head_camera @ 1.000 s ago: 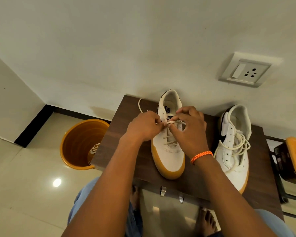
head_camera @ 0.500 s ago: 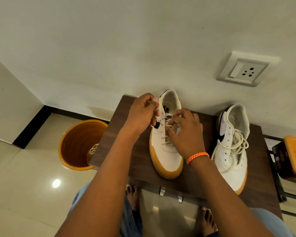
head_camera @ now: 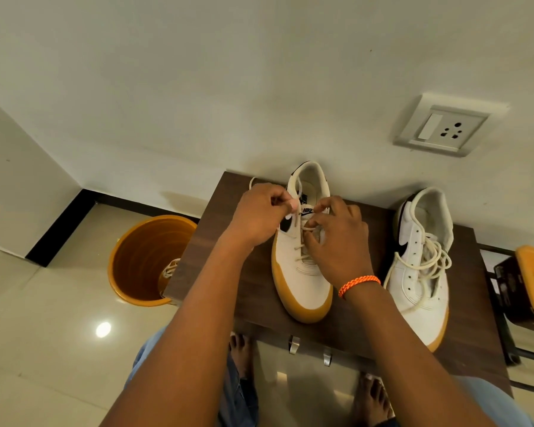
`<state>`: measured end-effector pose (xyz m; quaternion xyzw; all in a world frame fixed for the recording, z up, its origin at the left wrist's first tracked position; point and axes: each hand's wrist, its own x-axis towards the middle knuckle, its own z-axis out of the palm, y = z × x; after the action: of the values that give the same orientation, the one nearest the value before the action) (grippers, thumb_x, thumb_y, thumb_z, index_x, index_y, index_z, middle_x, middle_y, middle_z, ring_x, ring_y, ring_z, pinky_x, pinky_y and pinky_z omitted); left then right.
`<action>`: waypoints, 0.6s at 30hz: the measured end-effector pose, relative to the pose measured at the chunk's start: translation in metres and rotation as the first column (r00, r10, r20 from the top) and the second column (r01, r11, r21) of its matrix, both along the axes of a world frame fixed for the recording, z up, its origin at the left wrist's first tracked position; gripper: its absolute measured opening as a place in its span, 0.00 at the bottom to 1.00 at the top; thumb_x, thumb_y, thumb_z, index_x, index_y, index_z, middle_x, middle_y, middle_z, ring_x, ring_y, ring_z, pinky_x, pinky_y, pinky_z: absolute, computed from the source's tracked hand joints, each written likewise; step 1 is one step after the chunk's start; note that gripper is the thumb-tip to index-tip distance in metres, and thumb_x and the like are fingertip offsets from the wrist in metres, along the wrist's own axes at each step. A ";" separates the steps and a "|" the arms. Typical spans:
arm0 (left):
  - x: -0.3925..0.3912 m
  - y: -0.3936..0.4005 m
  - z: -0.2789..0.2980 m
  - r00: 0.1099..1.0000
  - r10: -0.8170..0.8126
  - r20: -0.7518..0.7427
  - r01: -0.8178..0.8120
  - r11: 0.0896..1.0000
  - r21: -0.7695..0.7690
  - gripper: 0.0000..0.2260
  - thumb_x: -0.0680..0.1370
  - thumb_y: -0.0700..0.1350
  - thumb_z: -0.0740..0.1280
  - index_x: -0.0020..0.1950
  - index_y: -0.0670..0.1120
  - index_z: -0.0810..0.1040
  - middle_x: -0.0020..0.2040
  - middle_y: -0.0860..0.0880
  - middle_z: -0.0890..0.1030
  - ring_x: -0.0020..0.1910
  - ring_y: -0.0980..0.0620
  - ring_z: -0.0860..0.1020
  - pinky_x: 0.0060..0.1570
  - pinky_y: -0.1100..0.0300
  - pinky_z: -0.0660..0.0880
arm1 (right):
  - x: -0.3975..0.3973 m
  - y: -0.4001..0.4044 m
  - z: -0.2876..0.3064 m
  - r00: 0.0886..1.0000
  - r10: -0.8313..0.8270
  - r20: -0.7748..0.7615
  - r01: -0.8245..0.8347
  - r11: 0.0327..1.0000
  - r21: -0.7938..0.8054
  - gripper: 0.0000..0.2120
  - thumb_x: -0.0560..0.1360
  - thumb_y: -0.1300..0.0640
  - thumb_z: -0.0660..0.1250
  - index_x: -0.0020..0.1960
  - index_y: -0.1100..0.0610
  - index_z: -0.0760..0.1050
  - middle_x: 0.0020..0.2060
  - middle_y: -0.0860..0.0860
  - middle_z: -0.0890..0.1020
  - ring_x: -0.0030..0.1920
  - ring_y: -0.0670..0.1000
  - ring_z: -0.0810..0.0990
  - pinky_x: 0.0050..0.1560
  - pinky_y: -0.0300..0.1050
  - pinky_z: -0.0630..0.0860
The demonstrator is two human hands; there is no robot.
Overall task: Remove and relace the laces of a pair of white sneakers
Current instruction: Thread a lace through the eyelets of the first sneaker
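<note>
Head view: two white shoes on brown table (head_camera: 253, 291). Left hand (head_camera: 259, 217) curled tight, pinching lace (head_camera: 297, 238) by top of left shoe (head_camera: 302, 272). Right hand (head_camera: 336, 238) bent over tongue, fingertips pinching lace too. Right shoe (head_camera: 420, 272) just beside, loose lace (head_camera: 429, 257) piled on top. Orange bucket (head_camera: 142, 257) on floor, left of table.

Dark wood table (head_camera: 250, 272) against the wall, two white sneakers on it (head_camera: 302, 272) (head_camera: 420, 272), toes facing me.
</note>
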<state>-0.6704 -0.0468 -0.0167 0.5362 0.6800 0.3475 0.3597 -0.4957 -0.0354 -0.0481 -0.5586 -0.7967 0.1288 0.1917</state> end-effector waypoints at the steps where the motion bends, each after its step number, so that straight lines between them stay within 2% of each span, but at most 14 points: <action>1: 0.000 -0.001 0.004 0.990 0.038 0.136 -0.041 0.999 0.023 0.07 0.82 0.45 0.71 0.45 0.48 0.86 0.42 0.53 0.84 0.39 0.61 0.79 0.44 0.62 0.74 | 0.000 -0.001 0.000 1.000 0.003 0.020 -0.003 1.000 0.002 0.06 0.77 0.52 0.73 0.51 0.51 0.86 0.64 0.47 0.75 0.63 0.54 0.70 0.56 0.51 0.71; 3: -0.001 -0.001 0.010 0.922 0.083 0.377 -0.122 0.989 0.081 0.08 0.83 0.43 0.70 0.46 0.48 0.86 0.42 0.48 0.84 0.41 0.58 0.78 0.43 0.61 0.76 | -0.001 -0.001 0.000 0.999 0.001 0.040 -0.001 1.000 -0.003 0.06 0.76 0.51 0.74 0.51 0.51 0.86 0.65 0.47 0.75 0.64 0.54 0.70 0.58 0.53 0.72; 5: -0.002 0.000 0.013 0.879 0.115 0.463 -0.182 0.978 0.105 0.08 0.84 0.43 0.69 0.48 0.47 0.86 0.45 0.43 0.85 0.42 0.55 0.79 0.43 0.60 0.77 | -0.001 0.000 -0.001 1.000 -0.007 0.006 0.007 1.000 -0.013 0.06 0.77 0.51 0.74 0.52 0.51 0.85 0.65 0.47 0.76 0.64 0.53 0.70 0.59 0.53 0.72; 6: -0.003 0.000 0.012 0.900 0.139 0.414 -0.199 0.974 0.105 0.08 0.84 0.44 0.69 0.49 0.47 0.87 0.46 0.44 0.85 0.42 0.56 0.79 0.43 0.61 0.78 | 0.000 0.001 -0.002 0.999 -0.015 -0.036 0.014 1.000 -0.020 0.07 0.77 0.51 0.73 0.53 0.51 0.85 0.65 0.46 0.76 0.64 0.53 0.70 0.59 0.53 0.72; 7: -0.004 0.001 0.008 0.945 0.159 0.286 -0.197 0.974 0.109 0.07 0.83 0.46 0.70 0.49 0.48 0.87 0.45 0.47 0.85 0.41 0.57 0.79 0.44 0.62 0.78 | 0.000 0.001 -0.002 0.996 -0.027 -0.089 0.025 0.999 -0.027 0.07 0.78 0.52 0.72 0.54 0.51 0.84 0.65 0.46 0.76 0.63 0.53 0.70 0.59 0.53 0.72; 8: -0.006 0.003 0.002 0.983 0.155 0.094 -0.165 0.980 0.107 0.07 0.83 0.49 0.70 0.49 0.50 0.87 0.44 0.51 0.85 0.41 0.58 0.79 0.45 0.59 0.79 | -0.001 0.002 -0.002 0.989 -0.039 -0.144 0.034 0.999 -0.034 0.07 0.78 0.52 0.71 0.55 0.51 0.83 0.64 0.46 0.77 0.62 0.52 0.70 0.58 0.54 0.73; 10: -0.005 0.003 -0.009 0.971 0.047 -0.235 -0.044 0.999 0.018 0.09 0.80 0.56 0.72 0.48 0.52 0.86 0.43 0.54 0.83 0.41 0.58 0.80 0.45 0.52 0.80 | -0.001 0.002 -0.001 0.971 -0.048 -0.233 0.042 0.999 -0.030 0.06 0.78 0.52 0.69 0.54 0.51 0.81 0.61 0.46 0.78 0.60 0.51 0.71 0.57 0.55 0.74; 11: -0.003 0.002 -0.011 0.956 -0.020 -0.291 0.006 0.999 -0.047 0.10 0.79 0.57 0.73 0.47 0.51 0.86 0.43 0.54 0.84 0.41 0.56 0.80 0.45 0.51 0.81 | -0.001 0.002 -0.001 0.964 -0.047 -0.263 0.042 0.999 -0.025 0.05 0.78 0.52 0.69 0.53 0.51 0.80 0.59 0.46 0.79 0.59 0.50 0.71 0.57 0.56 0.75; 13: 0.001 0.000 -0.014 0.948 -0.080 -0.309 0.050 0.993 -0.103 0.10 0.77 0.57 0.76 0.47 0.52 0.86 0.44 0.54 0.84 0.43 0.54 0.82 0.46 0.50 0.81 | -0.002 0.002 -0.002 0.958 -0.043 -0.285 0.038 0.999 -0.021 0.04 0.78 0.52 0.69 0.52 0.50 0.79 0.58 0.46 0.79 0.58 0.50 0.72 0.57 0.57 0.76; 18: 0.003 0.001 -0.010 0.931 -0.052 -0.362 0.044 0.999 -0.029 0.05 0.77 0.54 0.76 0.43 0.57 0.83 0.43 0.57 0.82 0.42 0.56 0.80 0.42 0.56 0.75 | 0.000 0.004 -0.005 0.972 -0.033 -0.232 0.025 0.999 -0.037 0.08 0.78 0.50 0.70 0.55 0.51 0.83 0.62 0.46 0.79 0.61 0.52 0.72 0.59 0.57 0.76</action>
<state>-0.6675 -0.0455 -0.0271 0.6040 0.7248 0.2265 0.2418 -0.4956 -0.0312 -0.0532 -0.5544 -0.7583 0.2040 0.2758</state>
